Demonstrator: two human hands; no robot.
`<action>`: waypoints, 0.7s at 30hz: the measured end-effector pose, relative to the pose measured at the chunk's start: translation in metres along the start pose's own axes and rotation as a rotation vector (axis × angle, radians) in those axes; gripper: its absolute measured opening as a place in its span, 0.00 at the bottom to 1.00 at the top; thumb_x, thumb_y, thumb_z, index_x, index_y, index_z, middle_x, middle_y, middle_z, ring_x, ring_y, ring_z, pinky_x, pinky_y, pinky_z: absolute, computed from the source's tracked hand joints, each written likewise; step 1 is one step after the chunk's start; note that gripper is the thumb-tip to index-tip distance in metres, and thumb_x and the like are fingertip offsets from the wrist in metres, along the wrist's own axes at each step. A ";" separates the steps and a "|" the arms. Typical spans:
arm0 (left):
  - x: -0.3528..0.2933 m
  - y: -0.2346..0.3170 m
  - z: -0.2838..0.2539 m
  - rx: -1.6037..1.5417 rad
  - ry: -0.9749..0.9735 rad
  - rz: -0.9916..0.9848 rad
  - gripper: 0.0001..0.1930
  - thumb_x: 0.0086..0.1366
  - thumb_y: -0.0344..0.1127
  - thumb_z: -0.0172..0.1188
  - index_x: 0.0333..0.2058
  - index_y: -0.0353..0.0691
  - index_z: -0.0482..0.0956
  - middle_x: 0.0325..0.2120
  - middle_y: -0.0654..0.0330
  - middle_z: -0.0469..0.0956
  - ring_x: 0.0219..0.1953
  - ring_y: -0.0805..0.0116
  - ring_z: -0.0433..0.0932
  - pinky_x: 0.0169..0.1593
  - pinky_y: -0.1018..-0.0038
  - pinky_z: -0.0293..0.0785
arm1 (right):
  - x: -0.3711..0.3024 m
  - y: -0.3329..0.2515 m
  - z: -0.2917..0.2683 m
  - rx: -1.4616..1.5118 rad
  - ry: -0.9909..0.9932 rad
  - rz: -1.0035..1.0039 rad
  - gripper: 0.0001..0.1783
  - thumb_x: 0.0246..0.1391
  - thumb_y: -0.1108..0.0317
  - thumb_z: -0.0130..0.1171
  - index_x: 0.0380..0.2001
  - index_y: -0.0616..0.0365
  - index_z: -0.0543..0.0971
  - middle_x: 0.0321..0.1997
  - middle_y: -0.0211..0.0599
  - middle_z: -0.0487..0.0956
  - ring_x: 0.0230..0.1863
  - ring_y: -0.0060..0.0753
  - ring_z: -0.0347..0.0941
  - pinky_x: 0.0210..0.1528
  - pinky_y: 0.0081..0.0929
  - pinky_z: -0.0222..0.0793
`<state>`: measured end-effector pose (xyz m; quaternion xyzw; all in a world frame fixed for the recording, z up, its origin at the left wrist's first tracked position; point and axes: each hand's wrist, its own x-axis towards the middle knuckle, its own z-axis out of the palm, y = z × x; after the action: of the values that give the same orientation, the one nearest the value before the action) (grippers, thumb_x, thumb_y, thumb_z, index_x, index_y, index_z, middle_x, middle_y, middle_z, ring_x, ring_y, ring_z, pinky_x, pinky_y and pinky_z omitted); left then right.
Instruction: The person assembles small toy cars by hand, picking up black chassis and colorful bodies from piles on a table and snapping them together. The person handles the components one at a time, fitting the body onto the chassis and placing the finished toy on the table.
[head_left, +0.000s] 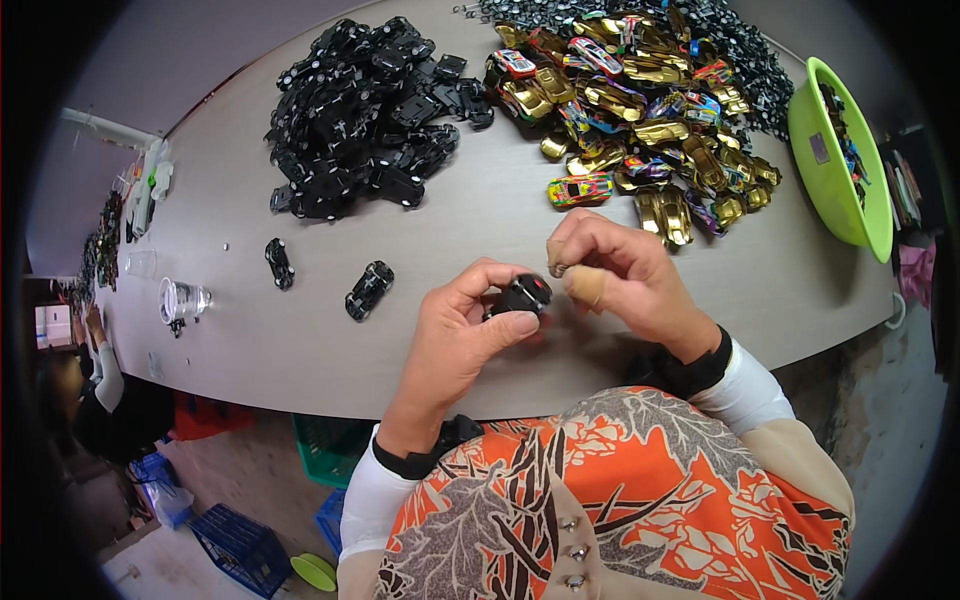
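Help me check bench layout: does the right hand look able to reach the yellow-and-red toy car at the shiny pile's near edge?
Probably yes: the yellow-and-red toy car lies just beyond the right hand, with nothing visible between them, though that hand seems to pinch a small part.

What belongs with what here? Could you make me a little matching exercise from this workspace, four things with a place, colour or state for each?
Column one
1. Left hand
2. Plastic cup
3. Large basin
4. Heap of black toy-car parts

Column two
A. Bright yellow-green, at the right side of the table
B. Piled just left of the shiny gold car bodies
C. Gripping a small black toy car
D. See-through, near the table's left end

Right pairs: 1-C, 2-D, 3-A, 4-B
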<state>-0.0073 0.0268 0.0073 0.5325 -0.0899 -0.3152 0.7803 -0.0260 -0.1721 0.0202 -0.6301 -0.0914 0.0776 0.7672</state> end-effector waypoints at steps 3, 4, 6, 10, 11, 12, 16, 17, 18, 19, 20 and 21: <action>-0.001 0.005 0.002 0.006 0.018 -0.069 0.12 0.53 0.25 0.62 0.37 0.34 0.73 0.29 0.62 0.73 0.26 0.74 0.76 0.26 0.80 0.74 | 0.000 -0.008 -0.008 0.084 -0.111 0.142 0.03 0.51 0.74 0.56 0.27 0.62 0.73 0.34 0.29 0.68 0.29 0.15 0.64 0.28 0.14 0.63; -0.002 0.005 0.000 0.022 0.019 -0.094 0.12 0.53 0.25 0.62 0.38 0.34 0.73 0.28 0.62 0.74 0.25 0.75 0.75 0.24 0.82 0.72 | -0.001 -0.011 -0.007 0.088 -0.130 0.176 0.03 0.50 0.74 0.56 0.27 0.61 0.73 0.33 0.30 0.69 0.30 0.15 0.64 0.30 0.14 0.61; -0.003 0.006 0.001 0.031 0.008 -0.145 0.12 0.53 0.26 0.62 0.37 0.34 0.74 0.26 0.64 0.74 0.23 0.78 0.73 0.22 0.85 0.68 | -0.002 -0.002 -0.008 -0.016 -0.185 0.042 0.03 0.50 0.74 0.57 0.26 0.61 0.73 0.33 0.30 0.69 0.29 0.16 0.64 0.30 0.16 0.61; -0.005 0.008 0.004 0.072 -0.003 -0.215 0.11 0.54 0.27 0.62 0.36 0.35 0.74 0.22 0.67 0.73 0.21 0.82 0.71 0.21 0.87 0.63 | -0.001 0.004 -0.008 -0.174 -0.254 -0.068 0.03 0.47 0.75 0.57 0.25 0.62 0.73 0.31 0.30 0.70 0.28 0.20 0.65 0.30 0.20 0.62; -0.005 0.008 0.004 0.099 -0.005 -0.226 0.10 0.54 0.28 0.61 0.36 0.35 0.74 0.22 0.68 0.73 0.21 0.82 0.70 0.21 0.88 0.63 | -0.002 0.004 -0.007 -0.193 -0.242 -0.057 0.03 0.46 0.76 0.56 0.24 0.63 0.73 0.30 0.31 0.70 0.28 0.22 0.65 0.30 0.21 0.62; -0.006 0.007 0.005 0.145 -0.005 -0.196 0.10 0.54 0.28 0.61 0.35 0.35 0.74 0.22 0.68 0.73 0.21 0.83 0.69 0.22 0.88 0.63 | -0.002 0.005 -0.006 -0.213 -0.229 -0.046 0.03 0.44 0.78 0.56 0.24 0.63 0.72 0.29 0.32 0.70 0.27 0.23 0.65 0.31 0.22 0.62; -0.006 -0.003 0.010 0.349 0.038 -0.085 0.08 0.55 0.27 0.60 0.34 0.35 0.74 0.22 0.69 0.71 0.21 0.85 0.67 0.24 0.88 0.62 | -0.003 0.010 0.002 -0.419 -0.161 -0.066 0.04 0.39 0.81 0.54 0.22 0.64 0.70 0.24 0.36 0.70 0.25 0.29 0.65 0.28 0.24 0.61; -0.005 -0.005 0.011 0.406 0.058 -0.055 0.08 0.55 0.27 0.59 0.34 0.34 0.74 0.21 0.70 0.71 0.22 0.85 0.67 0.25 0.88 0.62 | -0.004 0.011 0.003 -0.458 -0.134 -0.056 0.04 0.38 0.81 0.54 0.22 0.64 0.70 0.23 0.37 0.70 0.24 0.31 0.65 0.27 0.25 0.61; -0.005 -0.008 0.011 0.418 0.063 -0.058 0.08 0.55 0.27 0.59 0.34 0.34 0.74 0.21 0.70 0.71 0.22 0.85 0.67 0.25 0.87 0.62 | -0.006 0.014 0.005 -0.497 -0.109 -0.047 0.05 0.38 0.82 0.53 0.22 0.64 0.70 0.23 0.38 0.70 0.23 0.32 0.65 0.26 0.26 0.60; -0.004 -0.011 0.010 0.429 0.068 -0.060 0.08 0.55 0.27 0.59 0.34 0.34 0.74 0.21 0.70 0.71 0.22 0.86 0.67 0.25 0.87 0.62 | -0.007 0.017 0.006 -0.536 -0.084 -0.037 0.05 0.37 0.82 0.53 0.22 0.64 0.70 0.22 0.39 0.69 0.22 0.34 0.65 0.25 0.27 0.60; -0.004 -0.014 0.010 0.442 0.073 -0.063 0.08 0.55 0.27 0.59 0.34 0.34 0.74 0.21 0.70 0.71 0.23 0.86 0.67 0.25 0.87 0.62 | -0.006 0.021 0.006 -0.573 -0.069 -0.065 0.05 0.38 0.82 0.53 0.22 0.63 0.70 0.22 0.36 0.69 0.21 0.31 0.64 0.24 0.25 0.59; -0.003 -0.016 0.009 0.432 0.079 -0.068 0.08 0.55 0.26 0.59 0.35 0.34 0.74 0.22 0.69 0.71 0.23 0.85 0.67 0.25 0.87 0.63 | -0.006 0.026 0.006 -0.610 -0.056 -0.094 0.05 0.39 0.81 0.53 0.23 0.63 0.70 0.21 0.34 0.69 0.21 0.28 0.64 0.24 0.24 0.58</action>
<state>-0.0203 0.0177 -0.0027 0.7019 -0.1067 -0.2938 0.6400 -0.0333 -0.1628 -0.0043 -0.8241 -0.1605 0.0286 0.5425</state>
